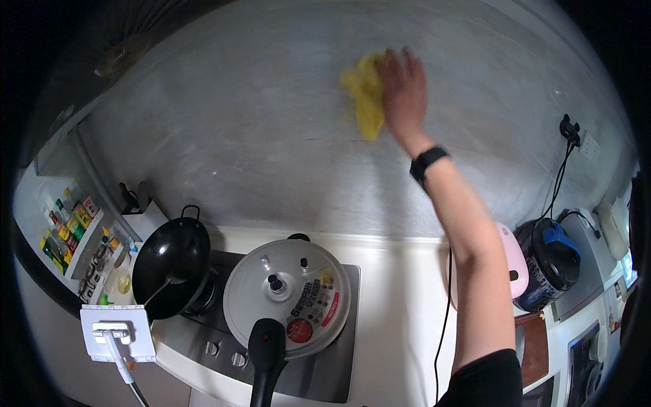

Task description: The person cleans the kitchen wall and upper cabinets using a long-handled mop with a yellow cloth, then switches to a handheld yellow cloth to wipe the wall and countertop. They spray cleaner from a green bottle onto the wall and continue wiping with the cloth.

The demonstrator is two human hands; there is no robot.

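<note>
My right hand (405, 95), blurred by motion, is up against the grey wall (271, 115) behind the stove. It holds a crumpled yellow cloth (368, 98), which spreads out to the left of the fingers. A black band (428, 165) circles that wrist, and the bare forearm rises from a black sleeve at the lower right. My left hand is out of the picture. At the lower left a flat white mop head (139, 334) on a pole stands up in front of the counter; whatever holds the pole is hidden.
On the gas stove (319, 380) sit a pressure cooker (258, 292), its black handle pointing toward me, and a black wok (169, 251). Bottles (68, 227) and a knife block (146, 220) stand left. A pink appliance (513, 261), black pot-like appliance (553, 261) and hanging cords (559, 176) are right.
</note>
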